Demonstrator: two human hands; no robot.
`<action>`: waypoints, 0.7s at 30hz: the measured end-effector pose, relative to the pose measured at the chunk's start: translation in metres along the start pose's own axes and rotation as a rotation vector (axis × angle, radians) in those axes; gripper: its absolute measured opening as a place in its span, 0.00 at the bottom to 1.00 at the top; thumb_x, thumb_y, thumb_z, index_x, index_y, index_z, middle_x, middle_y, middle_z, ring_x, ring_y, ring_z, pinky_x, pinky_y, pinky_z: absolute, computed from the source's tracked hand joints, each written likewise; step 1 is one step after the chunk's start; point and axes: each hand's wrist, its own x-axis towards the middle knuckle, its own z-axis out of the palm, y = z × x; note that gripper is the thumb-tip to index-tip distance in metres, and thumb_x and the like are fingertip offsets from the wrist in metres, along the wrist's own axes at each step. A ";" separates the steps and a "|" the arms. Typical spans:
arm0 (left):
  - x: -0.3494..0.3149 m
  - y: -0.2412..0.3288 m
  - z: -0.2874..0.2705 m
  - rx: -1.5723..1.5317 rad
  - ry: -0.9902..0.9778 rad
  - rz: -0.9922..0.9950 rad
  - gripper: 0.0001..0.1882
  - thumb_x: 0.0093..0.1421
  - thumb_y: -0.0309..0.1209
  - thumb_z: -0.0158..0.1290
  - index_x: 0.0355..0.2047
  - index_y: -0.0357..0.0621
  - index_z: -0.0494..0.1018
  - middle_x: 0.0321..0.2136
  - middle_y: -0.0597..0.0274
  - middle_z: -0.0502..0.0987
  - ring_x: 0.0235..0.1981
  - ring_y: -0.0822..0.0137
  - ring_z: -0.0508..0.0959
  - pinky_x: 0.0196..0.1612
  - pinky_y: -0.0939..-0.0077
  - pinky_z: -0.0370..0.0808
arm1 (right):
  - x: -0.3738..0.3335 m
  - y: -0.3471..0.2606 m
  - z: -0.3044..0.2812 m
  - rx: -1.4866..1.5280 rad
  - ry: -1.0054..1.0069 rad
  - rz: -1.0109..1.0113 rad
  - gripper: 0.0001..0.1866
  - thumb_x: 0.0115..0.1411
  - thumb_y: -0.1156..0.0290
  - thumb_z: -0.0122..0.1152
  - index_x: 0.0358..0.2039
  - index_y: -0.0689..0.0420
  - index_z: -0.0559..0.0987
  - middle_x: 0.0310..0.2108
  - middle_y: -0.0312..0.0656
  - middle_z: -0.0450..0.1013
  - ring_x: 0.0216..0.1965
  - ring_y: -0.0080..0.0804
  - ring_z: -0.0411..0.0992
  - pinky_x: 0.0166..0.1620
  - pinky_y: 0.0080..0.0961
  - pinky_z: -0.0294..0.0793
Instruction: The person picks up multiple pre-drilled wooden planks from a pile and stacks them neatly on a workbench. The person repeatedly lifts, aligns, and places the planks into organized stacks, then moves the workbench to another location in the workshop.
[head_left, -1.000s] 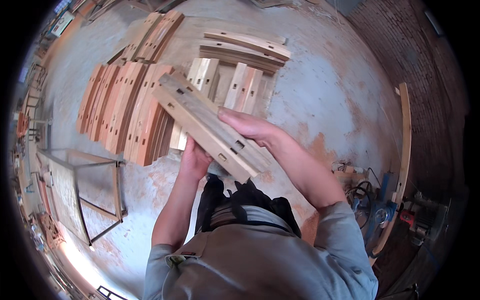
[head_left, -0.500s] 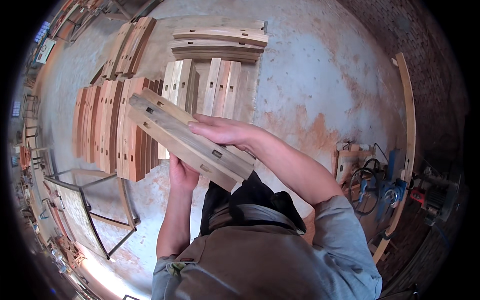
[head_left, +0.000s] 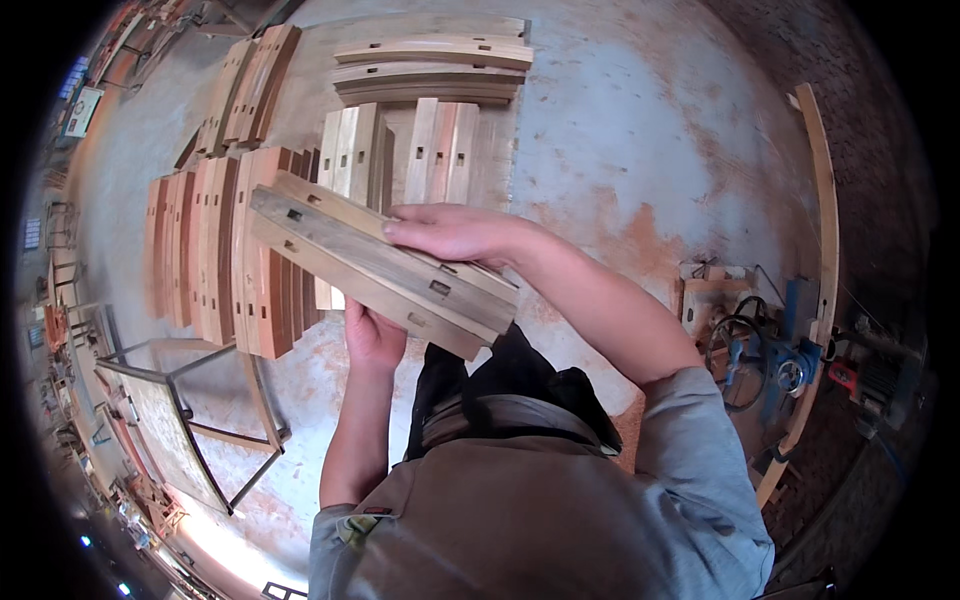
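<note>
The left hand (head_left: pixel 375 338) grips the near edge of a bundle of slotted timbers (head_left: pixel 365 262), its fingers hidden beneath, while the right hand (head_left: pixel 455 235) grips the far edge with the thumb on the upper face. The bundle is positioned in front of the torso, aligned diagonally from upper left to lower right. Beyond it, reddish timbers (head_left: pixel 262 275) and a crosswise timber stack (head_left: pixel 430 72) are arranged in separate groups above the floor (head_left: pixel 610 130).
</note>
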 end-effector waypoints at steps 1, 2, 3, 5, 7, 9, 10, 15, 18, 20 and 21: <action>-0.001 -0.001 -0.002 0.019 0.027 0.004 0.29 0.68 0.50 0.34 0.61 0.45 0.57 0.59 0.61 0.64 0.59 0.62 0.64 0.61 0.63 0.62 | -0.003 -0.003 0.001 -0.020 0.039 -0.005 0.34 0.60 0.50 0.51 0.56 0.65 0.65 0.52 0.54 0.67 0.53 0.40 0.66 0.55 0.30 0.64; -0.004 0.000 -0.003 0.030 0.017 -0.008 0.29 0.68 0.50 0.34 0.61 0.45 0.56 0.59 0.61 0.64 0.59 0.62 0.64 0.61 0.62 0.62 | -0.007 -0.008 0.003 -0.150 0.060 -0.046 0.32 0.58 0.52 0.53 0.53 0.66 0.67 0.50 0.54 0.69 0.51 0.42 0.67 0.54 0.31 0.65; -0.005 0.001 0.001 0.040 0.000 -0.021 0.29 0.68 0.50 0.34 0.62 0.46 0.56 0.59 0.61 0.63 0.59 0.61 0.64 0.61 0.62 0.62 | -0.015 -0.021 0.005 -0.283 0.086 -0.089 0.31 0.56 0.53 0.55 0.50 0.67 0.69 0.47 0.54 0.70 0.49 0.44 0.68 0.52 0.32 0.67; -0.007 0.002 0.001 0.057 0.042 -0.032 0.30 0.67 0.52 0.33 0.62 0.48 0.54 0.60 0.61 0.62 0.59 0.62 0.65 0.60 0.61 0.64 | -0.020 -0.023 0.023 -0.556 0.274 -0.288 0.28 0.50 0.57 0.60 0.41 0.70 0.72 0.40 0.55 0.70 0.44 0.50 0.69 0.48 0.35 0.70; -0.012 0.002 0.012 0.128 0.051 -0.027 0.30 0.67 0.52 0.32 0.62 0.48 0.54 0.60 0.61 0.62 0.59 0.62 0.65 0.59 0.61 0.65 | -0.029 -0.031 0.041 -0.708 0.288 -0.223 0.26 0.51 0.58 0.58 0.39 0.70 0.72 0.40 0.56 0.70 0.44 0.51 0.70 0.48 0.36 0.70; -0.014 0.003 0.013 0.144 0.054 -0.026 0.29 0.67 0.51 0.34 0.61 0.47 0.56 0.58 0.61 0.64 0.58 0.62 0.66 0.58 0.62 0.66 | -0.031 -0.033 0.046 -0.770 0.280 -0.172 0.23 0.53 0.60 0.57 0.38 0.71 0.72 0.39 0.56 0.70 0.44 0.51 0.70 0.47 0.37 0.70; -0.013 0.002 0.009 0.125 0.052 -0.028 0.28 0.67 0.49 0.36 0.59 0.45 0.58 0.57 0.61 0.66 0.56 0.62 0.68 0.57 0.62 0.67 | -0.031 -0.032 0.046 -0.757 0.267 -0.155 0.22 0.53 0.61 0.57 0.38 0.71 0.72 0.39 0.57 0.70 0.44 0.50 0.70 0.47 0.38 0.70; -0.020 -0.003 0.014 0.188 0.022 -0.012 0.27 0.67 0.49 0.37 0.58 0.44 0.59 0.55 0.60 0.68 0.54 0.61 0.71 0.53 0.61 0.71 | -0.054 -0.056 0.026 -0.684 0.307 -0.102 0.18 0.56 0.64 0.54 0.38 0.68 0.71 0.37 0.56 0.71 0.40 0.47 0.72 0.44 0.39 0.71; -0.025 -0.002 0.002 0.250 0.021 -0.034 0.27 0.67 0.50 0.36 0.57 0.45 0.60 0.52 0.59 0.71 0.49 0.61 0.74 0.49 0.63 0.74 | -0.077 -0.057 -0.018 -0.507 0.424 -0.084 0.20 0.58 0.62 0.54 0.42 0.67 0.72 0.36 0.53 0.73 0.39 0.42 0.73 0.43 0.37 0.72; -0.031 0.001 -0.014 0.269 -0.009 -0.050 0.27 0.67 0.52 0.34 0.56 0.47 0.62 0.50 0.60 0.72 0.44 0.63 0.76 0.44 0.67 0.76 | -0.088 -0.021 -0.051 -0.269 0.550 -0.211 0.21 0.58 0.61 0.53 0.44 0.66 0.74 0.37 0.53 0.74 0.40 0.42 0.74 0.46 0.35 0.72; -0.032 0.001 -0.029 0.234 -0.007 -0.054 0.25 0.67 0.52 0.36 0.51 0.47 0.64 0.45 0.61 0.75 0.35 0.64 0.79 0.38 0.69 0.77 | -0.093 -0.004 -0.062 -0.204 0.623 -0.188 0.22 0.58 0.61 0.53 0.46 0.65 0.73 0.38 0.52 0.74 0.41 0.40 0.73 0.47 0.34 0.71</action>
